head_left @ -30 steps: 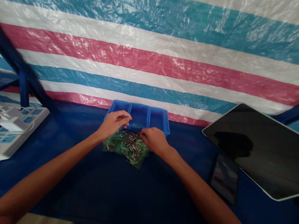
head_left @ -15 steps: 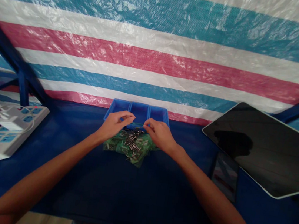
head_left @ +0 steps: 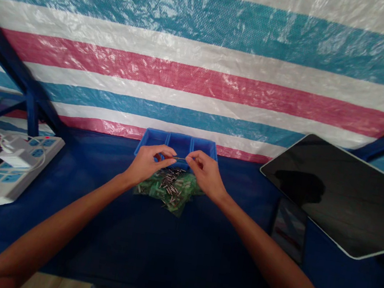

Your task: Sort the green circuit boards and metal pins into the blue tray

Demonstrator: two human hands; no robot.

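Observation:
Between my two hands lies a thin metal pin (head_left: 180, 158), level and very small in the view. My left hand (head_left: 149, 161) is closed in a pinch at its left end. The thumb and forefinger of my right hand (head_left: 205, 171) pinch the right end. Just below the fingers, a heap of small metal pins (head_left: 172, 182) rests on crumpled green plastic bags (head_left: 177, 205). Behind the hands stands a blue tray (head_left: 181, 141) with three compartments, its front partly hidden by the fingers.
A large dark-screened tablet or monitor (head_left: 349, 201) lies at the right, with a dark phone-like slab (head_left: 289, 230) beside it. To the left sits a white power strip (head_left: 13, 180) with plugs and cables. A striped plastic sheet (head_left: 202, 78) hangs behind the blue table (head_left: 161, 255).
My hands have come closer together, and the fingers of my left hand have reached the left end of the pin. The view has shifted slightly.

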